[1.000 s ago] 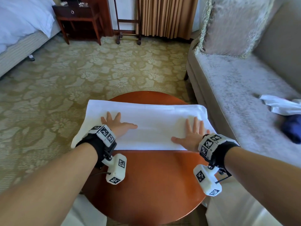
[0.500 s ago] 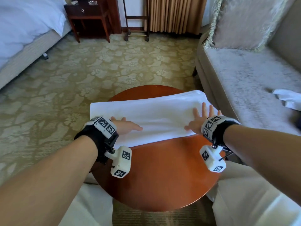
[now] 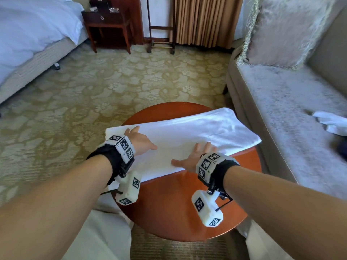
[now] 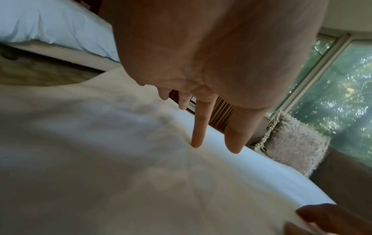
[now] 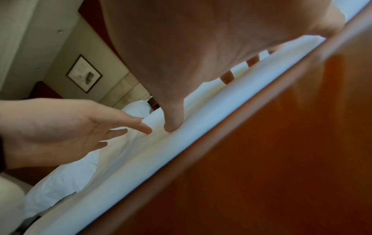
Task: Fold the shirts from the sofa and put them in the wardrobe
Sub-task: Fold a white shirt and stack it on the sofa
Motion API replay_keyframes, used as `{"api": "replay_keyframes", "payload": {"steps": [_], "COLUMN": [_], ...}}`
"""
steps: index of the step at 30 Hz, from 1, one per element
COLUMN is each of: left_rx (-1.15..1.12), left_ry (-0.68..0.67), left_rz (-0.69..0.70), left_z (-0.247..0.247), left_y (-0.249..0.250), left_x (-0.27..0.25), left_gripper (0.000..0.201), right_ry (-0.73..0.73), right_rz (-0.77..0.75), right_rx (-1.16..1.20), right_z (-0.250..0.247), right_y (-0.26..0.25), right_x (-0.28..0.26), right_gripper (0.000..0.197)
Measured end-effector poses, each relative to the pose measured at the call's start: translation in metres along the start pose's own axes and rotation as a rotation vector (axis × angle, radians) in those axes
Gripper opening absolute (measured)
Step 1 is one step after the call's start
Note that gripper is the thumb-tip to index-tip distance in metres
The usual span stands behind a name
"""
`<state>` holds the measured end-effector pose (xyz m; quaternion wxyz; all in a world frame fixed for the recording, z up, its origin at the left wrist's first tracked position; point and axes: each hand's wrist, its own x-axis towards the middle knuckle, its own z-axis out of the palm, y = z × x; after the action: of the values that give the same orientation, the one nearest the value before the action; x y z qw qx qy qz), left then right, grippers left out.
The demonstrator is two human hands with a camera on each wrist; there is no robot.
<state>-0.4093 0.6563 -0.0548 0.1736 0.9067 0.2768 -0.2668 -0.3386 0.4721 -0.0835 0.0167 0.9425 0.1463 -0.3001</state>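
**Smoothing the half-folded shirt on the table**

While both hands lie flat on the white shirt (image 3: 187, 136), the folding step is in hand, I judge. The shirt is a long folded band across the round table (image 3: 169, 212), in the centre of the frame, with its right end hanging a little over the table edge near the sofa (image 3: 281, 102). The left hand (image 3: 139, 140) presses the left part of the band with straight, spread fingers; the right hand (image 3: 195, 158) presses the near edge in the middle, also with fingers spread wide. Neither hand holds anything.

The next move probably calls for taking one end of the band and bringing it over to the other, so that the shirt becomes a compact packet.

At the right edge of the frame another white garment (image 3: 330, 122) and something dark blue (image 3: 342, 149) lie on the sofa seat, both cut off, so I cannot tell what they are. The wardrobe is not in view. The left wrist view is blurred; collar and sleeves of the shirt are hidden inside the fold.
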Motion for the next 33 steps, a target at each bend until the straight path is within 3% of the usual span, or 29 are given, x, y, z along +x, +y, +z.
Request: {"api": "replay_keyframes", "payload": {"steps": [4, 9, 13, 15, 18, 21, 24, 30, 33], "left_rx": [-0.086, 0.022, -0.092, -0.095, -0.088, -0.131, -0.179, -0.307, -0.451], "left_ry": [0.085, 0.121, 0.241, 0.202, 0.178, 0.166, 0.112, -0.040, -0.095], "left_rz": [-0.009, -0.101, -0.157, -0.192, -0.210, -0.235, -0.248, -0.257, -0.259], "left_z": [0.001, 0.007, 0.011, 0.014, 0.024, 0.034, 0.046, 0.080, 0.095], "left_y": [-0.020, -0.046, -0.049, -0.048, -0.048, -0.044, -0.044, -0.038, -0.027], "left_x": [0.008, 0.020, 0.012, 0.003, -0.008, -0.024, -0.039, -0.081, -0.102], "left_gripper": [0.021, 0.050, 0.049, 0.049, 0.051, 0.057, 0.065, 0.076, 0.066], "right_ry": [-0.038, -0.099, -0.066, 0.030, 0.174, 0.094, 0.031, 0.156, 0.222], "right_rz": [-0.083, -0.207, -0.217, -0.202, -0.211, -0.235, -0.258, -0.144, 0.002], "right_rx": [-0.138, -0.144, -0.224, -0.278, -0.180, -0.038, -0.129, -0.071, 0.032], "right_z": [0.004, -0.011, -0.031, -0.040, -0.037, -0.015, 0.013, 0.028, 0.033], "right_y": [0.013, 0.025, 0.028, 0.025, 0.018, 0.013, 0.020, 0.044, 0.059], "right_x": [0.014, 0.034, 0.040, 0.037, 0.024, 0.007, -0.009, -0.040, -0.063], "right_gripper": [0.126, 0.125, 0.120, 0.116, 0.109, 0.115, 0.117, 0.116, 0.097]}}
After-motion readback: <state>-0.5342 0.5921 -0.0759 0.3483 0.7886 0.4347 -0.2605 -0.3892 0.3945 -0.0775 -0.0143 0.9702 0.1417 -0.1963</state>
